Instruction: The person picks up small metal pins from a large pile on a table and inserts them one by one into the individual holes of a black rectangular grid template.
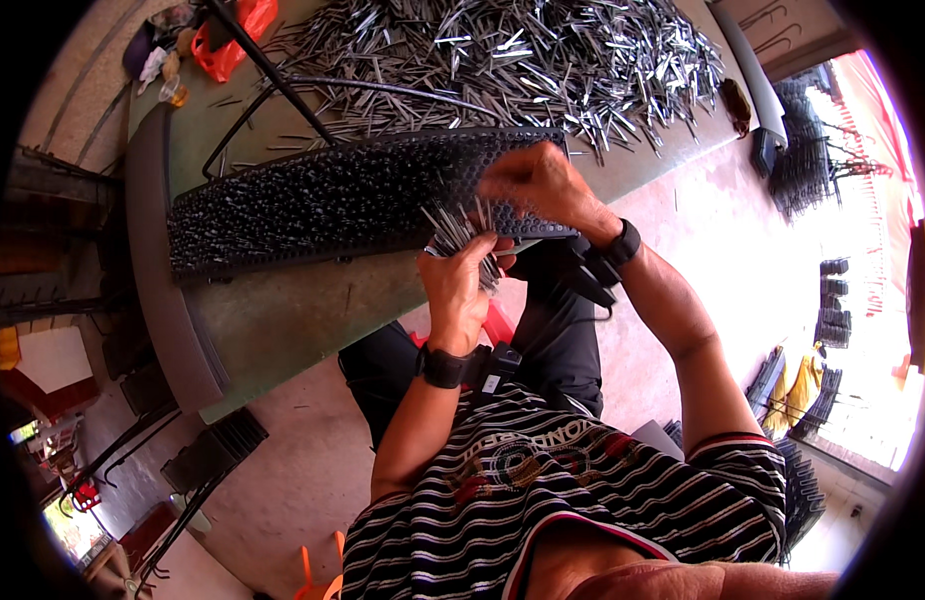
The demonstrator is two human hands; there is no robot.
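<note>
My left hand [457, 283] is closed around a bunch of thin metal rods [451, 232], whose ends fan out above the thumb. It is at the near edge of a long black rack [313, 205] full of small round holes. Many shiny rod ends fill the rack's left and middle parts, while bare holes show toward its right end. Above that right part is my right hand [543, 185], fingers curled together and blurred by motion. Whatever is between its fingertips cannot be made out.
A big heap of loose metal rods [503, 60] covers the far side of the green table [313, 345]. A black metal frame [258, 55] rises behind the rack, near a red plastic bag [228, 45]. Stacked black racks [798, 150] stand on the floor at right.
</note>
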